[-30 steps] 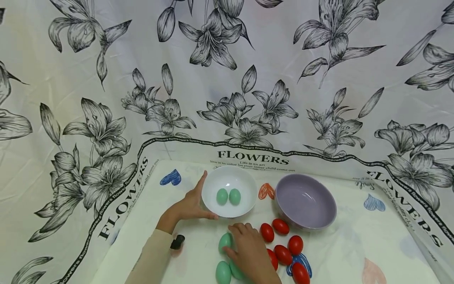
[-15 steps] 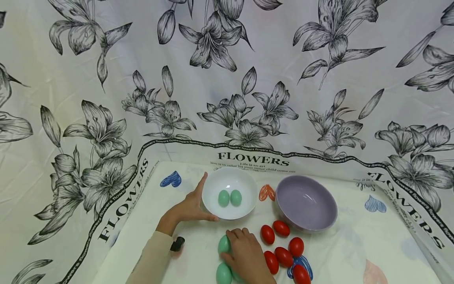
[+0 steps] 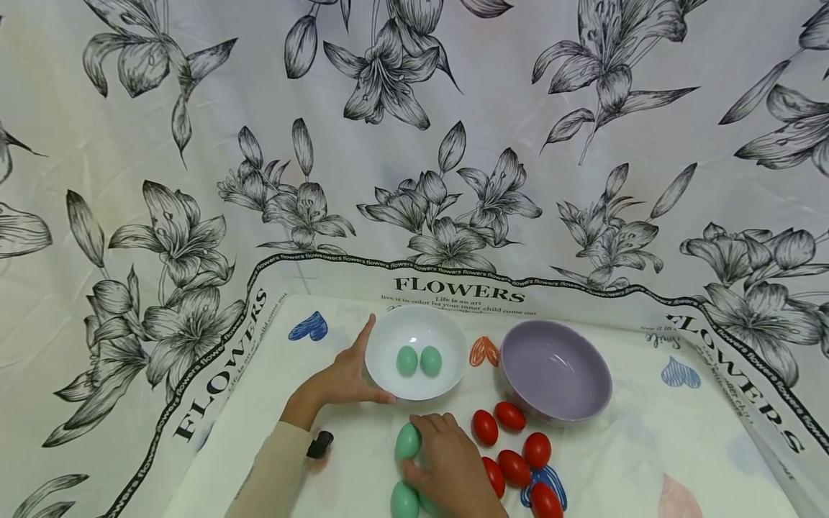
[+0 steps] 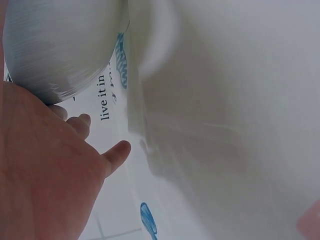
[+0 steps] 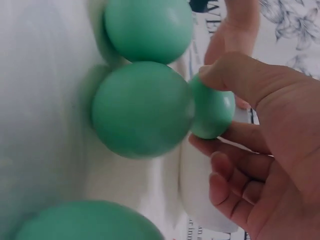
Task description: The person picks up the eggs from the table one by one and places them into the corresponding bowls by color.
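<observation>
In the head view my left hand [image 3: 347, 375] rests against the left side of the white bowl [image 3: 388, 381], thumb at its near edge and fingers spread along its far left. In the left wrist view, the fingertips lie alongside the bowl's outer wall [image 4: 62, 50]. Two green eggs [image 3: 407, 360] sit inside the bowl. Below it, my right hand [image 3: 453, 467] pinches another green egg [image 3: 408, 441]; the right wrist view shows thumb and fingertips on opposite sides of this egg [image 5: 214, 110]. More green eggs [image 5: 142, 110] lie beside it, one partly hidden under the hand in the head view.
A purple bowl [image 3: 555, 370] stands to the right of the white one. Several red eggs [image 3: 514, 468] lie on the white cloth [image 3: 622, 467] right of my right hand. A small black object [image 3: 320, 444] is beside my left wrist. Flower-printed fabric [image 3: 401, 180] hangs behind.
My right hand has shifted slightly left and its thumb and fingers have come together on the nearest green egg. My left hand and both bowls have stayed in place.
</observation>
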### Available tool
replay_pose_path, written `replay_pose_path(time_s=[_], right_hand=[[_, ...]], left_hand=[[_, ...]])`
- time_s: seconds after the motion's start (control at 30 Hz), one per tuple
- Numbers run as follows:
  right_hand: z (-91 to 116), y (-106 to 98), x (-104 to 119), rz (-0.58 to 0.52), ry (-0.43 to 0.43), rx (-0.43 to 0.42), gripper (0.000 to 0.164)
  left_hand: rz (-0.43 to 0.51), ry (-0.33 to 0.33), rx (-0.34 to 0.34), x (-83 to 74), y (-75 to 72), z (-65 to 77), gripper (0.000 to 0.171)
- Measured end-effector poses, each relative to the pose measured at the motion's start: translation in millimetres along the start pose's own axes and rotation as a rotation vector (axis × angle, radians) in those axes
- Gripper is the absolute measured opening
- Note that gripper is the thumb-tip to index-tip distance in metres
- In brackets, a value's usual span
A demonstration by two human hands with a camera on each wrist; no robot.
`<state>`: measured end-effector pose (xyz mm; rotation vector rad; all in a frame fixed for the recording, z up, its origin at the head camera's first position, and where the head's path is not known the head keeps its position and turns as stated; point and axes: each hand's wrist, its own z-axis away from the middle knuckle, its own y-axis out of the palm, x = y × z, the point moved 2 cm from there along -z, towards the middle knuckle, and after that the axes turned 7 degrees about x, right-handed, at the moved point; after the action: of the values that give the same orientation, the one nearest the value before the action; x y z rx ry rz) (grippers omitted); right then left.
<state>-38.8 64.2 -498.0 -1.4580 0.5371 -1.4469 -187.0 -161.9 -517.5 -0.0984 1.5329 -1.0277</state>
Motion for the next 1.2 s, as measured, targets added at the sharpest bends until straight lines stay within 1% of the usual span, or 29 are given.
replay_pose_path(time_s=[0.17, 0.4, 0.47, 0.7, 0.97, 1.1, 1.2], right_hand=[[3, -10, 1, -0.054, 0.007, -0.042, 0.073], [6, -25, -3, -0.169, 0.022, -0.033, 0.072], [6, -29, -6, -0.181, 0.017, -0.049, 0.070], [11, -46, -14, -0.139, -0.091, -0.198, 0.060], [3, -70, -20, -0.125, -0.104, -0.315, 0.059], [-3, -84, -23, -0.109, -0.157, -0.387, 0.059], [-6, -94, -24, -0.093, -0.198, -0.424, 0.059]], left_hand=[[-0.001, 0.001, 0.000, 1.7, -1.6, 0.4, 0.157], [0.009, 0.009, 0.003, 2.0, -3.0, 2.0, 0.157], [0.008, 0.016, 0.001, 1.9, -3.6, 2.5, 0.158], [0.004, 0.037, -0.002, 1.3, -5.0, 3.5, 0.157], [0.007, 0.046, 0.005, 0.7, -3.9, 2.7, 0.158], [0.008, 0.049, 0.006, 0.8, -2.2, 1.5, 0.157], [0.011, 0.058, 0.007, -1.6, -1.9, 1.1, 0.157]])
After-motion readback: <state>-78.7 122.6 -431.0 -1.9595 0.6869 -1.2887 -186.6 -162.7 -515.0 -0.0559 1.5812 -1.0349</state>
